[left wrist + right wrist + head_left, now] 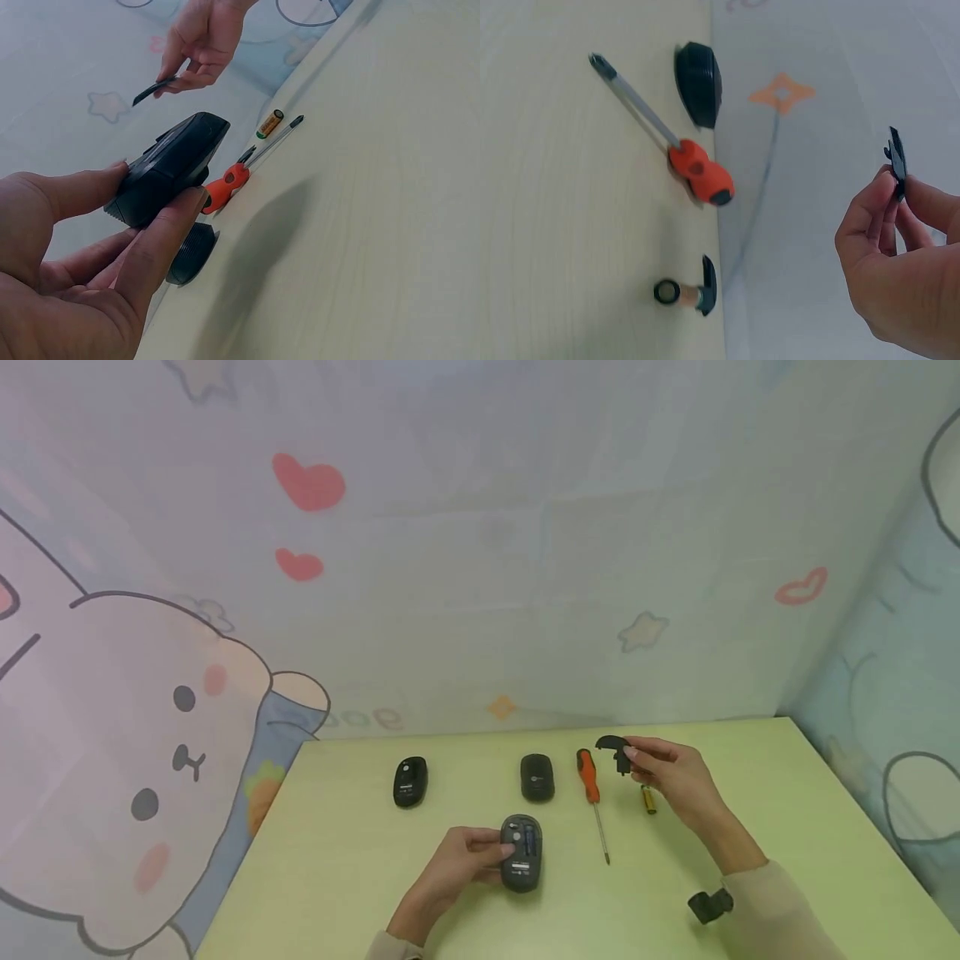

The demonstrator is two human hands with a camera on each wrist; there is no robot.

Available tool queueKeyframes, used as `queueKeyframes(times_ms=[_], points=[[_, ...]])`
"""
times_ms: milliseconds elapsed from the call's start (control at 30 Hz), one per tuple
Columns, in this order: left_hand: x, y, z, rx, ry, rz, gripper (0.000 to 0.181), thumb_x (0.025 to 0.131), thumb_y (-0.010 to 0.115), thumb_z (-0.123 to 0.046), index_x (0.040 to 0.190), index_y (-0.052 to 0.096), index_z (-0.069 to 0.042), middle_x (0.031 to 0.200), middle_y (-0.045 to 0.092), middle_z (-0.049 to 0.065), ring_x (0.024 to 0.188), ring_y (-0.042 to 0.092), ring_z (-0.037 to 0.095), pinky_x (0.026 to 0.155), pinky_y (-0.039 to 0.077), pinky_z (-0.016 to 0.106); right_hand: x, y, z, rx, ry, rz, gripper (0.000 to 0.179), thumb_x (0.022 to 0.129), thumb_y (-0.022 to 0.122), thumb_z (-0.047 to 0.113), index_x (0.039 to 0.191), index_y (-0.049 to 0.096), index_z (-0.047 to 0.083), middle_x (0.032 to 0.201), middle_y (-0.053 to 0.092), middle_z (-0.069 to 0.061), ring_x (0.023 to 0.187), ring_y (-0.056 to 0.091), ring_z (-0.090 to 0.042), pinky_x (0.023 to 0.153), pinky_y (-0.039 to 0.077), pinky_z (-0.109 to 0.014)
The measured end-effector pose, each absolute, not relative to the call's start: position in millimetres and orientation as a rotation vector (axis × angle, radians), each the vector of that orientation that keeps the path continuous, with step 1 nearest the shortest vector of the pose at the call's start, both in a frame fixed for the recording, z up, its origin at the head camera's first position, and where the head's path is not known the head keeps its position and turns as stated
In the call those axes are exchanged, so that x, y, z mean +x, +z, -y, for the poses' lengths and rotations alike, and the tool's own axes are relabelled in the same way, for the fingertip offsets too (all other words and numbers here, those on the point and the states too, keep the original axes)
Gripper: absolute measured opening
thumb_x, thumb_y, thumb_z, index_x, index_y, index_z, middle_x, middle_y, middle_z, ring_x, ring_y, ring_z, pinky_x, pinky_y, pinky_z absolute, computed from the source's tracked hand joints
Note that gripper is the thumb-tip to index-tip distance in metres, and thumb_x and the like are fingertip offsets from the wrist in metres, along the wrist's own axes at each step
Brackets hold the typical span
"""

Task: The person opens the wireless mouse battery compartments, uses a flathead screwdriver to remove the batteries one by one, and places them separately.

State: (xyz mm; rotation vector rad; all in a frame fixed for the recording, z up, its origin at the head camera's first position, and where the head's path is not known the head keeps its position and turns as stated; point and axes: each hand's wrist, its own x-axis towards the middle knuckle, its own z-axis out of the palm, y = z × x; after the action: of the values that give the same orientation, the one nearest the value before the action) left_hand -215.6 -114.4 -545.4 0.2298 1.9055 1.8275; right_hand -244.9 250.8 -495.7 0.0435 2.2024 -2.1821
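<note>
One mouse [522, 856] in left hand [462, 860], label [520, 866] illegible

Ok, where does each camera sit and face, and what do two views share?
Head: worn on the head, facing forward and down at the table; left hand, right hand and sleeves show.
Left wrist: on that wrist, looking past the left hand and held mouse; the right hand also shows.
Right wrist: on that wrist, looking at the right hand and its black piece; no left hand shows.
Shared: both wrist views show the orange screwdriver.
</note>
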Motion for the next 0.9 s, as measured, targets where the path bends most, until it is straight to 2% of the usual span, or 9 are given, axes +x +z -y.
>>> queueKeyframes(times_ms=[167,433,667,900], points=[[-217.5,-542.8,114.8,0.217,1.808,-1.924,0.047,0.099,0.073,-0.017,0.134,0.063,0.012,0.119,0.077,0.021,0.098,0.079,0.019,0.088,0.068,0.04,-248.7,-494.7,-272.3,0.078,-2.288,-2.125,0.056,0.101,0.072,0.021,0.147,0.056,-0.006,0.103,0.074,0.014,0.088,0.07,-0.004,0.084,0.064,-0.018],[-214.8,-542.4,115.3,0.2,1.8,-1.927,0.051,0.099,0.073,-0.017,0.137,0.059,0.015,0.12,0.077,0.023,0.1,0.078,0.018,0.09,0.068,0.04,-251.6,-499.5,-299.2,0.159,-2.353,-2.136,0.039,0.1,0.074,0.019,0.135,0.069,0.003,0.097,0.077,0.015,0.086,0.069,-0.002,0.079,0.063,-0.017],[-216.0,-540.0,117.8,0.203,1.794,-1.923,0.05,0.099,0.073,-0.018,0.136,0.06,0.013,0.119,0.077,0.021,0.099,0.078,0.018,0.089,0.068,0.039,-257.8,-505.6,-312.3,0.211,-2.305,-2.24,0.042,0.102,0.071,0.02,0.139,0.066,0.002,0.095,0.075,0.02,0.085,0.069,0.001,0.079,0.063,-0.016],[-216.0,-541.1,110.0,0.204,1.812,-1.896,0.052,0.099,0.074,-0.017,0.137,0.059,0.015,0.119,0.077,0.022,0.098,0.079,0.019,0.088,0.068,0.038,-263.2,-512.0,-334.1,0.275,-2.329,-2.219,0.045,0.1,0.073,0.016,0.141,0.064,-0.001,0.095,0.074,0.018,0.084,0.07,0.0,0.078,0.064,-0.015]])
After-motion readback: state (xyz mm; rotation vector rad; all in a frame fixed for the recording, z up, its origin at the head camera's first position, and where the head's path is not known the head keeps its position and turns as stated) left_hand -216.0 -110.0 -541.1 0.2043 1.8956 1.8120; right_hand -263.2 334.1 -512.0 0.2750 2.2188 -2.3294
